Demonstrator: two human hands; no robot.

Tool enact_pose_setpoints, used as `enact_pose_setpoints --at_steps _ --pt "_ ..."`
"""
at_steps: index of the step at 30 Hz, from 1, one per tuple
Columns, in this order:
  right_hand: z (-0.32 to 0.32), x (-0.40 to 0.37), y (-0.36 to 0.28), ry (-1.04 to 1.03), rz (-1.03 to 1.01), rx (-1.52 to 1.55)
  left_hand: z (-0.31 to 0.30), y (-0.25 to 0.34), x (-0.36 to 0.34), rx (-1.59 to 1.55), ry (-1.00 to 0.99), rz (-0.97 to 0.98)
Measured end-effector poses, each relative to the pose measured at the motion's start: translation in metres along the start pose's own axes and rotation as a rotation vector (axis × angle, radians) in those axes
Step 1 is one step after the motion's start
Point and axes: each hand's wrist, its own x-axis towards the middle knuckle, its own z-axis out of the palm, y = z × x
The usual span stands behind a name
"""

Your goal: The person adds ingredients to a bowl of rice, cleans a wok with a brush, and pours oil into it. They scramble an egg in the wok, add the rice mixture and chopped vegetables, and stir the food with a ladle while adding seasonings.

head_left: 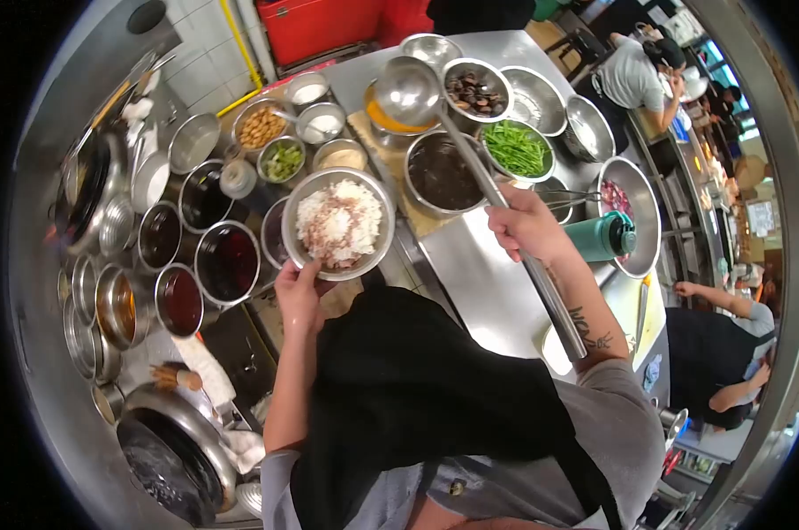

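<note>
My left hand [300, 299] is closed on the near rim of a metal bowl [387, 231]. White rice [342, 216] with reddish-brown bits fills that bowl. In my right hand [527, 225] is the long handle of a large ladle [408, 91], my fingers wrapped around it. The ladle's round head is over a bowl of yellow-orange liquid [383, 113] at the back of the counter. A bowl of dark brown contents [445, 172] stands just below the handle. Cut green vegetables [516, 148] fill another bowl to the right of the handle.
Several pots of dark and red sauces [227, 262] crowd the left side. A wok [165, 459] sits at lower left. A teal bottle [598, 237] and a large metal bowl [649, 221] stand at right. Two co-workers, one in a grey shirt [631, 75], work beyond the counter [505, 305].
</note>
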Motion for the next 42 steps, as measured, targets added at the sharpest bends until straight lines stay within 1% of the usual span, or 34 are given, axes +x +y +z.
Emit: enact_pose_setpoints --at_steps 2,5,6,10,13,24,27,30,33,36,42 --pt "-0.009 0.004 -0.005 -0.058 0.048 -0.008 0.008 0.004 0.008 0.003 0.019 -0.014" --pt "-0.017 0.005 -0.009 -0.095 0.056 -0.056 0.02 0.014 0.017 0.005 0.027 -0.007" --pt "-0.019 0.007 -0.014 -0.095 0.092 -0.09 0.022 0.015 0.022 0.014 0.034 -0.018" --pt "-0.023 0.013 -0.014 -0.091 0.112 -0.075 0.029 0.019 0.038 0.01 -0.005 0.002" --pt "-0.022 0.014 -0.02 -0.05 0.156 -0.084 0.034 0.023 0.043 0.019 0.009 -0.04" --pt "-0.026 0.024 -0.034 -0.056 0.2 -0.014 0.034 0.024 0.056 0.001 0.001 -0.045" --pt "-0.031 0.031 -0.035 -0.095 0.199 0.05 0.03 0.022 0.056 -0.015 0.0 -0.034" --pt "-0.031 0.036 -0.04 -0.093 0.248 0.186 0.032 0.025 0.054 -0.009 0.018 -0.031" --pt "-0.039 0.038 -0.035 -0.176 0.287 0.543 0.03 0.025 0.056 -0.003 0.016 -0.034" --pt "-0.04 0.038 -0.031 -0.214 0.31 0.762 0.035 0.025 0.061 0.017 0.028 -0.056" --pt "-0.031 0.023 -0.042 -0.275 0.294 0.96 0.048 0.029 0.082 0.056 0.009 -0.035"
